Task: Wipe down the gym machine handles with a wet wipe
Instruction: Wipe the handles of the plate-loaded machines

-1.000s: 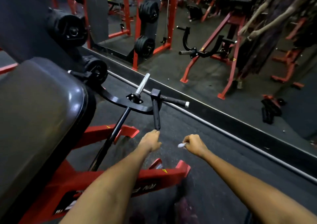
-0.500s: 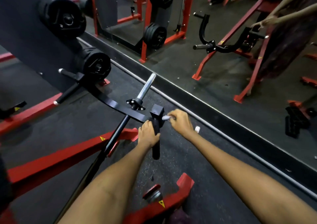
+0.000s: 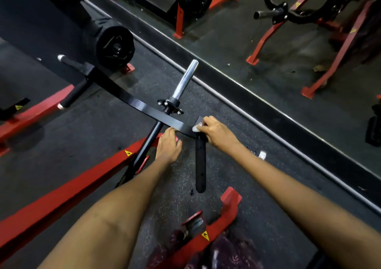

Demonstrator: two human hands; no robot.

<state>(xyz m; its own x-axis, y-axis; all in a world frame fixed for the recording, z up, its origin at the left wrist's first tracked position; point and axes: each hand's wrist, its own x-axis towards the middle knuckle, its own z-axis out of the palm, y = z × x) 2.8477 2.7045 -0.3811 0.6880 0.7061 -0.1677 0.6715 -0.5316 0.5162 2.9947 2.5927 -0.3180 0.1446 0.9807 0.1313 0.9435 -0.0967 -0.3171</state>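
Observation:
A black curved handlebar (image 3: 132, 102) of a red-framed row machine crosses the middle of the head view. From its right end a black vertical grip (image 3: 201, 165) hangs down toward me. My right hand (image 3: 216, 132) pinches a small white wet wipe (image 3: 195, 128) and presses it on the top of that grip, where it joins the bar. My left hand (image 3: 168, 145) rests with its fingertips on the bar's near edge, just left of the grip. A second pair of black handles (image 3: 72, 79) sits at the bar's far left end.
A chrome weight peg (image 3: 184, 81) sticks up from the bar's centre. Red frame rails (image 3: 68, 188) run along the floor at left and below. A black weight plate (image 3: 115, 48) stands behind. A wall mirror with a black base strip (image 3: 288, 124) lies at right.
My view has dropped and closed in on the bar. My left hand let go of the vertical grip and shifted up-left to the bar; my right hand stays with the wipe on the grip's top.

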